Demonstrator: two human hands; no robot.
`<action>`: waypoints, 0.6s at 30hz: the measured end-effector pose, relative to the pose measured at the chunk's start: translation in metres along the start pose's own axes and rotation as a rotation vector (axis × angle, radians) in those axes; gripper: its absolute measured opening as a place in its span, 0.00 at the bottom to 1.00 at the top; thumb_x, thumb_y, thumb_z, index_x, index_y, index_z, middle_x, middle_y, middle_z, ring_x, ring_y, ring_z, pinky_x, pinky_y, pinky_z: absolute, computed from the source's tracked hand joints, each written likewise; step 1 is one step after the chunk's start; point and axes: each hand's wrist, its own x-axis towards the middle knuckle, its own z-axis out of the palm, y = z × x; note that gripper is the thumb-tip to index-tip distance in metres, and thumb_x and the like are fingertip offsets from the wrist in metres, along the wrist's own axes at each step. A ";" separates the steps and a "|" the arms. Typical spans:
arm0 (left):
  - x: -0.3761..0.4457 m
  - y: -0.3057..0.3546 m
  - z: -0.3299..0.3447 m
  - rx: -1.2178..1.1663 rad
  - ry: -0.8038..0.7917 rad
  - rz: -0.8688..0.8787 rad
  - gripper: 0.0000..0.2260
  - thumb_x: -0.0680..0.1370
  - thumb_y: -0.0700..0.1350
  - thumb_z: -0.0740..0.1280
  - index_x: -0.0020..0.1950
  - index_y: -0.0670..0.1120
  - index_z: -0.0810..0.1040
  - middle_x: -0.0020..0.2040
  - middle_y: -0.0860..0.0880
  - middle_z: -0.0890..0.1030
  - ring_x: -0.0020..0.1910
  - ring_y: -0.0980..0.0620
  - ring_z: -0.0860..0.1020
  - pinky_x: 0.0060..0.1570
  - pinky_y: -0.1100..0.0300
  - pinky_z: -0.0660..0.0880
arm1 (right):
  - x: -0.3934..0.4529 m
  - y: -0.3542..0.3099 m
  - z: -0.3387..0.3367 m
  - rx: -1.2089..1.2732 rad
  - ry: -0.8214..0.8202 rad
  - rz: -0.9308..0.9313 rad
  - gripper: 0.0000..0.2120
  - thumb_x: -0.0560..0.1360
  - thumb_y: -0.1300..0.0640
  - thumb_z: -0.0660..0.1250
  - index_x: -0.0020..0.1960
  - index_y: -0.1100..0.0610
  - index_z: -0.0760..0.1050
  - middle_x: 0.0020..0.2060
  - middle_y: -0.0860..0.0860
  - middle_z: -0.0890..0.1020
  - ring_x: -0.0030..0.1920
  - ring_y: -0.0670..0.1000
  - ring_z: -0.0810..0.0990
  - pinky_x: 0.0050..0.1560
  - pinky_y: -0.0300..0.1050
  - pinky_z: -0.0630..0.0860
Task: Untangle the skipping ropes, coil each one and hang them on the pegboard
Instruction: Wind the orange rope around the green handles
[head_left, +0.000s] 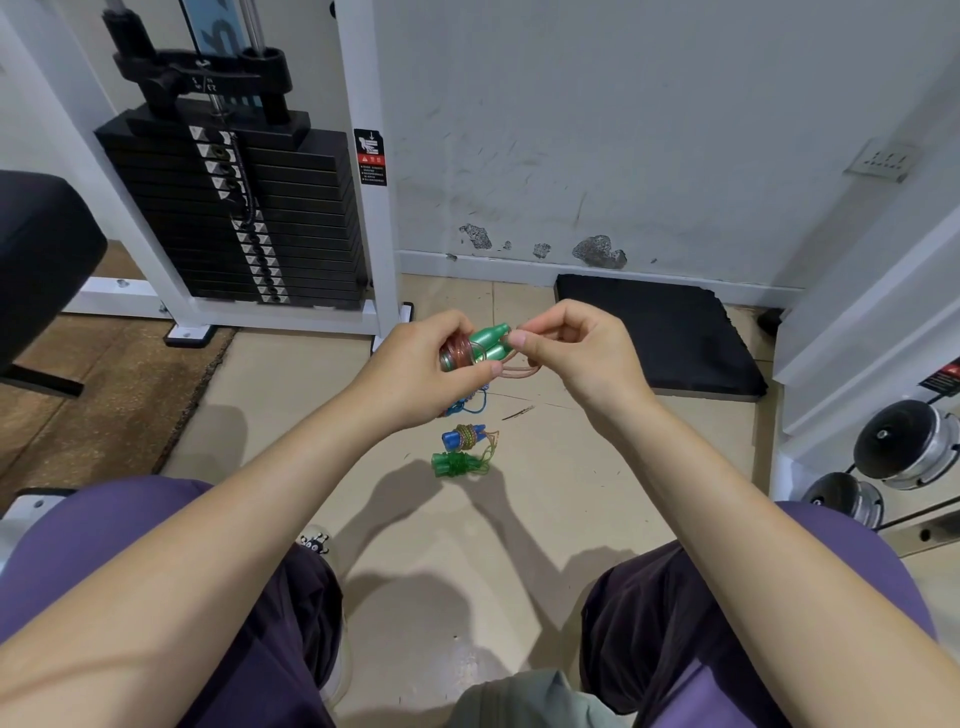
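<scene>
A black weight stack (228, 218) in its white frame stands against the scuffed wall, left of a black foam pad (660, 332) lying on the tiled floor (545, 519). Chrome dumbbells (904, 441) sit on a rack at the right. The person sits with both forearms stretched out above the floor. The left hand (415, 364) is curled around a pair of green handles (488, 343) wound with reddish rope (457, 348). The right hand (576, 353) pinches a loose loop of that rope just beside the handle tips. On the floor below lie two coiled bundles, touching: a blue-handled rope (462, 436) and a green-handled rope (457, 464). A loose blue cord (475, 405) lies just beyond them.
</scene>
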 end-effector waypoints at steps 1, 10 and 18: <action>0.000 0.000 0.002 0.005 0.000 -0.002 0.12 0.74 0.53 0.74 0.47 0.48 0.75 0.38 0.46 0.80 0.34 0.45 0.79 0.37 0.50 0.76 | 0.000 -0.001 0.000 -0.013 0.009 -0.015 0.07 0.69 0.66 0.76 0.40 0.60 0.79 0.32 0.52 0.81 0.30 0.45 0.77 0.35 0.37 0.74; 0.001 -0.003 0.004 -0.057 -0.023 -0.009 0.13 0.74 0.52 0.75 0.46 0.48 0.74 0.34 0.52 0.77 0.24 0.53 0.78 0.27 0.58 0.72 | -0.001 0.000 0.003 -0.045 0.043 0.006 0.09 0.69 0.66 0.77 0.38 0.58 0.78 0.33 0.52 0.79 0.33 0.47 0.77 0.37 0.40 0.74; 0.001 -0.003 0.004 -0.095 -0.031 -0.008 0.12 0.74 0.52 0.75 0.46 0.49 0.74 0.34 0.52 0.78 0.24 0.54 0.78 0.26 0.60 0.73 | 0.001 -0.002 0.002 -0.114 0.052 -0.046 0.10 0.69 0.65 0.76 0.38 0.55 0.77 0.35 0.56 0.78 0.37 0.52 0.76 0.41 0.51 0.76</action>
